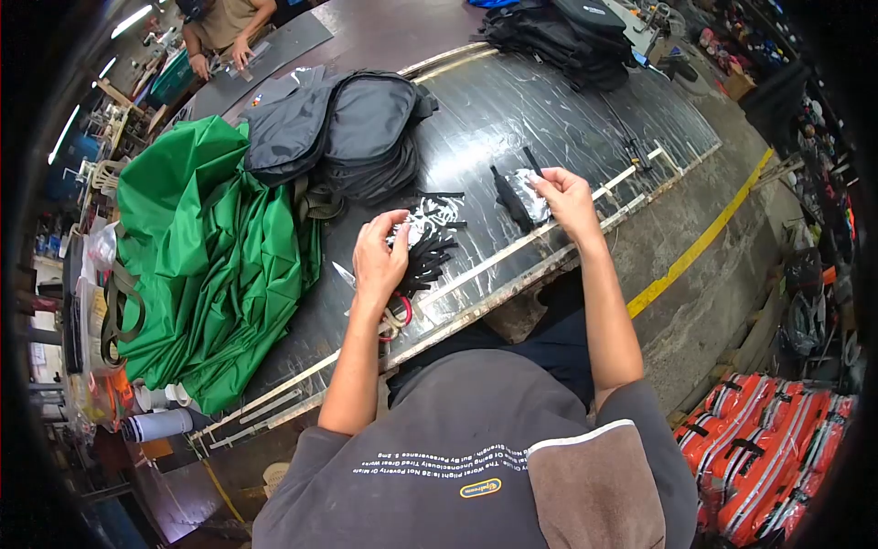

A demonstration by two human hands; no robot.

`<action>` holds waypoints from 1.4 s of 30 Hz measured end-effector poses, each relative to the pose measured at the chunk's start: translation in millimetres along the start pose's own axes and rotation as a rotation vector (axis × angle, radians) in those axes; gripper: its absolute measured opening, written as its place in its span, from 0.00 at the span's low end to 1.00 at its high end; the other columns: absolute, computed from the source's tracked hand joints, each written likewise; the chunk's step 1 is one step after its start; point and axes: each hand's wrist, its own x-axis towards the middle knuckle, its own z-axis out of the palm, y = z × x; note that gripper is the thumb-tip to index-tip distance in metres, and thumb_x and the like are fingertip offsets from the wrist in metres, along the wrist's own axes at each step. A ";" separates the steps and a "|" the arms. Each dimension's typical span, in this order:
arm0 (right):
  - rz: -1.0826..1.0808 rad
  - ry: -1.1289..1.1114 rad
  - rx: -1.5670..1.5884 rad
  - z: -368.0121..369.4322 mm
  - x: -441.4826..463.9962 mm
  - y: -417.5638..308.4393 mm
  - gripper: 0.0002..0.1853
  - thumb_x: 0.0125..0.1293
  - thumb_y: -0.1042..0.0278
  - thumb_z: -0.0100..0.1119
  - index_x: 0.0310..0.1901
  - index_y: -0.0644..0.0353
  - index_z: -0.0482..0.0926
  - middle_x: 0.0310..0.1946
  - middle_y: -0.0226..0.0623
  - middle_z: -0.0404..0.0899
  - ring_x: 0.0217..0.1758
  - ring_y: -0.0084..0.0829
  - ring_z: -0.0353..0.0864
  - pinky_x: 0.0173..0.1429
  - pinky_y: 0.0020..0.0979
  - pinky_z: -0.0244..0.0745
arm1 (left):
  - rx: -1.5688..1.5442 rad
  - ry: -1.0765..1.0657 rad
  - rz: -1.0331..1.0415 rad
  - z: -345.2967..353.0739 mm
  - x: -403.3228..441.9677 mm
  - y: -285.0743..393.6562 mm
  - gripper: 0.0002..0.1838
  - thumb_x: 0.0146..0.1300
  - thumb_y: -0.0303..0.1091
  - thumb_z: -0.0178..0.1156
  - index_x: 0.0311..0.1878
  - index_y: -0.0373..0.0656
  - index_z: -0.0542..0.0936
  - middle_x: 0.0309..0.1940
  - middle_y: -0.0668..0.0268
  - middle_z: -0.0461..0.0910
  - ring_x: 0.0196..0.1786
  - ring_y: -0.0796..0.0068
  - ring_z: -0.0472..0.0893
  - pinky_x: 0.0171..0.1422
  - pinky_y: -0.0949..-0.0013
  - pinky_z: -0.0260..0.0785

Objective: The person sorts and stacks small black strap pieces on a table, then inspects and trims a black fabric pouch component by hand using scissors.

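My right hand (569, 203) pinches a short black strap (532, 162) above the table, its free end sticking up past my fingertips. Just beneath it lies a small stack of black strap pieces (514, 199) beside a shiny clear plastic wrapper (532, 194). My left hand (378, 258) is curled with a gap between thumb and forefinger, and nothing shows in it. It hovers at the edge of a pile of small white pieces (433, 214) and a bunch of cut black straps (428, 260). Partly hidden by my left wrist are scissors with red handles (403, 311).
Green fabric (206, 265) is heaped at the left, beside stacked black backpacks (366, 119). More black bags (562, 41) sit at the far edge. A person (229, 37) works across the table (494, 91). Orange packed bags (764, 448) lie on the floor at right.
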 end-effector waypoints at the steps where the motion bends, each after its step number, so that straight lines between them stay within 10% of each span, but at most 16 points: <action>1: 0.019 0.042 -0.172 -12.9 11.1 20.1 0.14 0.71 0.63 0.76 0.47 0.65 0.89 0.32 0.31 0.91 0.35 0.22 0.86 0.40 0.28 0.79 | 0.050 -0.028 -0.031 -3.1 -1.0 -2.1 0.16 0.70 0.33 0.70 0.57 0.40 0.89 0.52 0.58 0.90 0.54 0.57 0.86 0.64 0.58 0.78; 4: 0.004 0.139 -0.825 -17.9 4.7 22.2 0.20 0.64 0.56 0.80 0.51 0.62 0.89 0.34 0.36 0.91 0.36 0.37 0.89 0.44 0.40 0.82 | 0.236 -0.074 0.122 -2.2 -6.0 -13.7 0.19 0.65 0.35 0.73 0.58 0.41 0.89 0.56 0.60 0.89 0.56 0.55 0.85 0.65 0.56 0.77; 8: -0.117 0.302 -0.854 -9.2 -9.1 25.1 0.24 0.62 0.51 0.80 0.53 0.58 0.87 0.34 0.37 0.86 0.41 0.44 0.88 0.49 0.46 0.81 | 0.258 -0.086 0.062 4.9 -7.4 -26.3 0.22 0.61 0.40 0.77 0.57 0.41 0.90 0.57 0.59 0.88 0.58 0.53 0.83 0.66 0.54 0.76; 26: -0.347 0.235 -0.663 19.9 -48.0 1.3 0.13 0.67 0.62 0.76 0.49 0.56 0.88 0.33 0.32 0.82 0.35 0.37 0.82 0.47 0.43 0.77 | 0.371 -0.145 0.101 -13.3 -13.3 6.0 0.19 0.57 0.44 0.81 0.50 0.46 0.93 0.54 0.59 0.88 0.59 0.53 0.85 0.63 0.50 0.76; 31: -0.355 0.191 -0.645 30.1 -56.6 -7.0 0.12 0.67 0.63 0.77 0.48 0.57 0.88 0.33 0.32 0.83 0.35 0.35 0.82 0.45 0.40 0.78 | 0.384 -0.042 0.212 -1.5 -10.7 -1.0 0.08 0.65 0.34 0.73 0.45 0.43 0.92 0.39 0.60 0.87 0.44 0.58 0.87 0.49 0.59 0.80; 36: -0.251 0.096 -0.373 51.3 -72.6 -22.6 0.13 0.69 0.63 0.77 0.48 0.61 0.90 0.36 0.33 0.88 0.37 0.27 0.85 0.44 0.32 0.80 | -0.540 -0.044 -0.263 -4.1 0.3 10.1 0.11 0.84 0.34 0.60 0.49 0.36 0.85 0.42 0.66 0.90 0.35 0.82 0.84 0.41 0.75 0.77; 42: 0.026 -0.198 0.369 91.4 -82.0 -11.9 0.11 0.78 0.70 0.70 0.56 0.66 0.87 0.45 0.30 0.90 0.45 0.16 0.86 0.52 0.22 0.81 | -1.002 -0.187 -0.292 3.7 -3.9 49.1 0.10 0.87 0.35 0.56 0.54 0.38 0.82 0.47 0.62 0.91 0.37 0.81 0.87 0.43 0.76 0.80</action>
